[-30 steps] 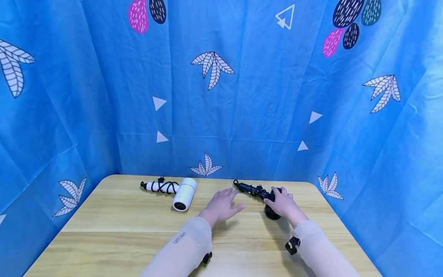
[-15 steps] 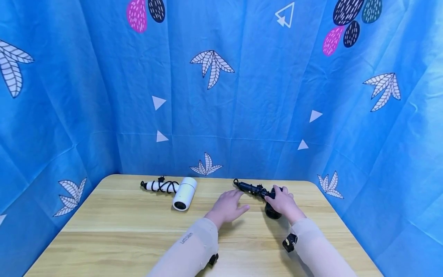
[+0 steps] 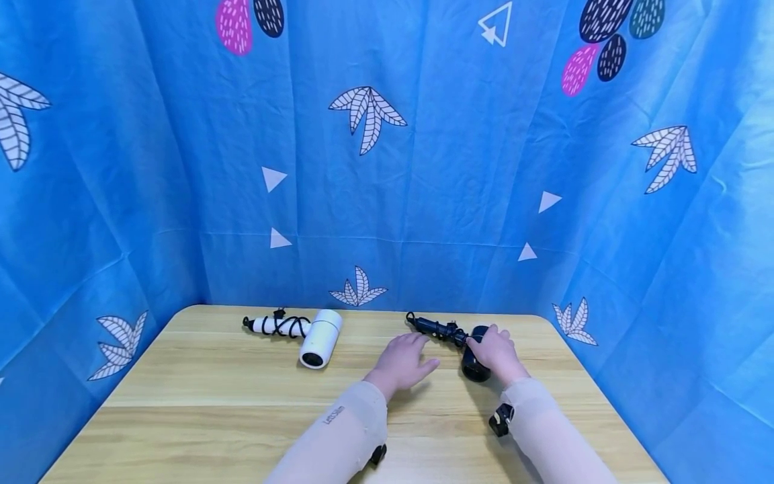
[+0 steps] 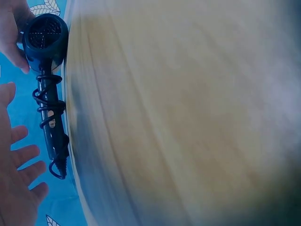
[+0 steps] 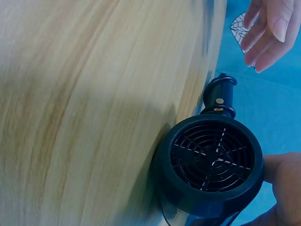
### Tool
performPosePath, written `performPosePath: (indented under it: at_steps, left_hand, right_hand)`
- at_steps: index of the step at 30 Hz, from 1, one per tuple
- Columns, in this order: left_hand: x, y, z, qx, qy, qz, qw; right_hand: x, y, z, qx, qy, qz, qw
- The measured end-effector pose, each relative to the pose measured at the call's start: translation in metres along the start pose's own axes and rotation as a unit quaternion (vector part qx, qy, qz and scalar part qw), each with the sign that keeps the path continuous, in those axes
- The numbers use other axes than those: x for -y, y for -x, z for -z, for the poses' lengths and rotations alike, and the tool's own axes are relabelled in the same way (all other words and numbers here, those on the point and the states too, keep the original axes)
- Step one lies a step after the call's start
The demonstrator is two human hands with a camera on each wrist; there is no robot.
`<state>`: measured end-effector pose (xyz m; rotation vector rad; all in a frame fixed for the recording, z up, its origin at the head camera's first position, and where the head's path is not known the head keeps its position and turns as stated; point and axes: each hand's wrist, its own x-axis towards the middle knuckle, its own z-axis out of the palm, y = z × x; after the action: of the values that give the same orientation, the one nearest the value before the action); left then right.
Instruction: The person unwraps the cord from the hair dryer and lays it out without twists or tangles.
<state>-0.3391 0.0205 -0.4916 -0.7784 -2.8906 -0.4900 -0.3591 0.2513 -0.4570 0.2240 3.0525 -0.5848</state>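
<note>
A black hair dryer (image 3: pixel 476 370) lies on the wooden table, its cord wound round the handle, which points to the back left. My right hand (image 3: pixel 498 353) holds its barrel from the right, thumb over the near side; the fingers are partly hidden behind it. In the right wrist view the round rear grille (image 5: pixel 214 157) faces the camera and the thumb (image 5: pixel 275 167) meets its side. My left hand (image 3: pixel 402 363) hovers left of the dryer with fingers spread, holding nothing. Its fingertips come near the cord-wrapped handle (image 3: pixel 432 327) in the head view.
A white hair dryer (image 3: pixel 320 339), its black cord wrapped round the handle, lies at the back left of the wooden table (image 3: pixel 242 417). Blue patterned curtain (image 3: pixel 375 202) encloses the table's back and sides.
My left hand has drifted right, closer to the black dryer. My right hand has shifted slightly on the barrel, uncovering its far end. The dryer itself stays nearly in place.
</note>
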Motion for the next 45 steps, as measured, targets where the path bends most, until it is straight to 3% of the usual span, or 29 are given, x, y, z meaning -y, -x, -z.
performPosePath:
  at_steps: [12, 24, 45]
  left_hand:
    - [-0.005, -0.006, -0.002, -0.003, -0.015, 0.002, 0.9999]
    - [-0.006, -0.009, 0.0, 0.005, -0.032, 0.015, 0.9994]
    - [-0.004, -0.009, -0.004, 0.008, -0.008, 0.026, 0.9996]
  right_hand:
    - [-0.003, -0.005, -0.002, 0.003, 0.021, -0.01, 0.9997]
    - [-0.001, -0.005, -0.003, 0.014, -0.008, -0.02, 0.9997]
    - [-0.003, -0.005, -0.003, 0.026, -0.01, -0.012, 0.9995]
